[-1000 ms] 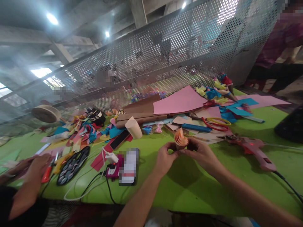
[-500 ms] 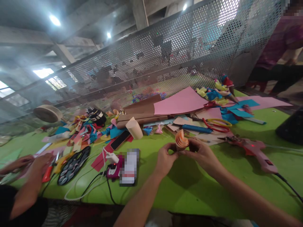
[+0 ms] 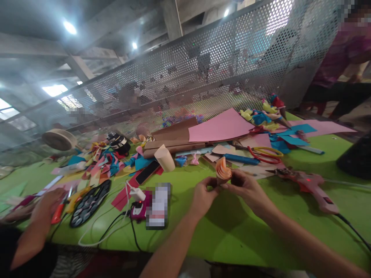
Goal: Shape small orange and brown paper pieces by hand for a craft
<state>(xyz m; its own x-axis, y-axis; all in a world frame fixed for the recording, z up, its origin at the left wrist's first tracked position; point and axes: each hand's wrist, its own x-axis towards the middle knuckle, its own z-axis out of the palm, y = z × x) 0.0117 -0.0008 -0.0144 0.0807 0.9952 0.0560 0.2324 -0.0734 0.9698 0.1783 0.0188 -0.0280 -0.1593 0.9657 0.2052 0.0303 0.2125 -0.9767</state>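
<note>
Between my two hands, just above the green table (image 3: 232, 235), stands a small orange paper ice-cream cone (image 3: 222, 172) with a pleated swirl on top. My left hand (image 3: 204, 195) pinches its lower left side, the thumb close to the base. From the right, my right hand (image 3: 246, 189) grips the same cone with thumb and fingertips. My fingers hide most of the lower part. To the right lies a pink hot glue gun (image 3: 314, 185) with a red light on. Red-and-yellow-handled scissors (image 3: 265, 154) and a blue cutter knife (image 3: 242, 158) rest beyond my right hand.
A phone (image 3: 159, 206), a charger plug (image 3: 136, 193) and cables lie to my left. Behind are a beige paper tube (image 3: 164, 158), pink paper (image 3: 222, 125) and colourful scraps (image 3: 108, 158). At the far left a co-worker's hand (image 3: 48, 204) works beside a black oval tray (image 3: 90, 204).
My hands keep hold of the cone, which has turned or shifted very slightly. At the far left, the co-worker's hands have moved a little, and a dark pink piece shows there.
</note>
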